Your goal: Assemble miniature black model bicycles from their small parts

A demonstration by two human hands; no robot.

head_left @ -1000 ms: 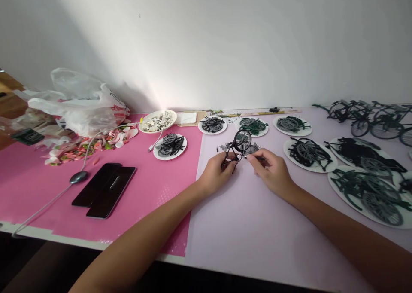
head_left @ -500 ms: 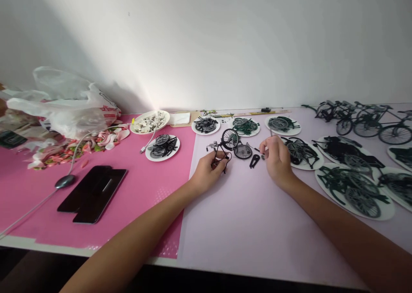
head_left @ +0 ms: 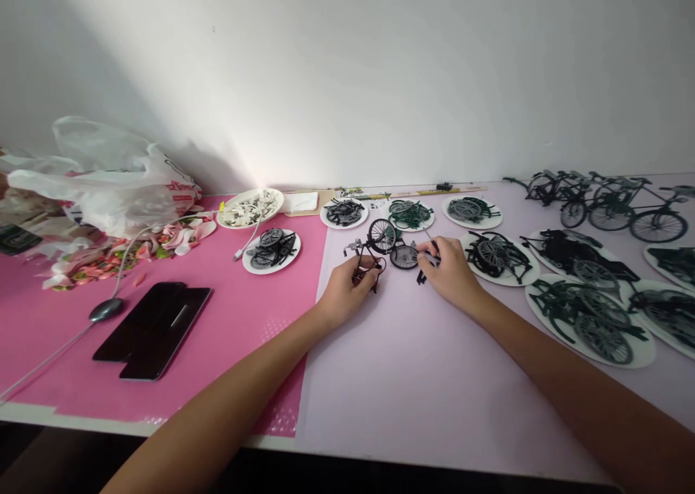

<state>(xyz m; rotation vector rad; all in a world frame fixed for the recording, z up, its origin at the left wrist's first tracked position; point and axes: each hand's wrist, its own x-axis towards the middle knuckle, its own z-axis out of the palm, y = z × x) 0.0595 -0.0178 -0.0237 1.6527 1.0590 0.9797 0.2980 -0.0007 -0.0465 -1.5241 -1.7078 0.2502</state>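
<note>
My left hand is closed around a black model bicycle frame with its handlebar and one wheel on it, tilted above the table. To the right of it, a loose grey-spoked wheel lies beside the frame. My right hand is closed, with a thin rod-like tool sticking up past the fingers; its exact kind is unclear. Under these fingertips is a small black elongated part, mostly covered by the hand.
White plates of bicycle parts stand behind and to the right, one plate close to my right forearm. Assembled model bicycles stand at the back right. Two phones, a cable and a plastic bag lie on the left.
My right hand has moved left and down, over the small black part beside the loose wheel. My left hand still holds the bicycle frame in about the same place.
</note>
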